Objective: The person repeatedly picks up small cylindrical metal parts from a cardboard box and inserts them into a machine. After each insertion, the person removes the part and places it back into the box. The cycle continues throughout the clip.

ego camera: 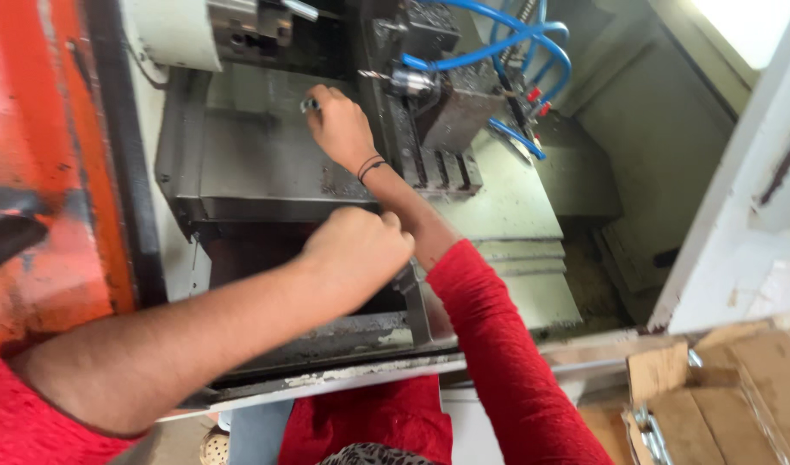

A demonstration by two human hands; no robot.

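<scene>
My right hand [339,125] reaches deep into a metal-cutting machine and pinches a small shiny metal part [309,105] between its fingertips, just below the round white chuck housing [175,33]. A black band sits on that wrist, and the sleeve is red. My left hand [358,250] is balled into a fist nearer to me, over the dark opening of the machine bed [266,164]; nothing shows inside the fist. A drill bit in a tool holder [408,82] points left, close to the right hand.
Blue air hoses [516,39] loop above the grey tool block [455,116]. The orange machine door [42,155] stands at the left, a white panel [740,224] at the right. An open cardboard box [714,396] with metal pieces sits at the lower right.
</scene>
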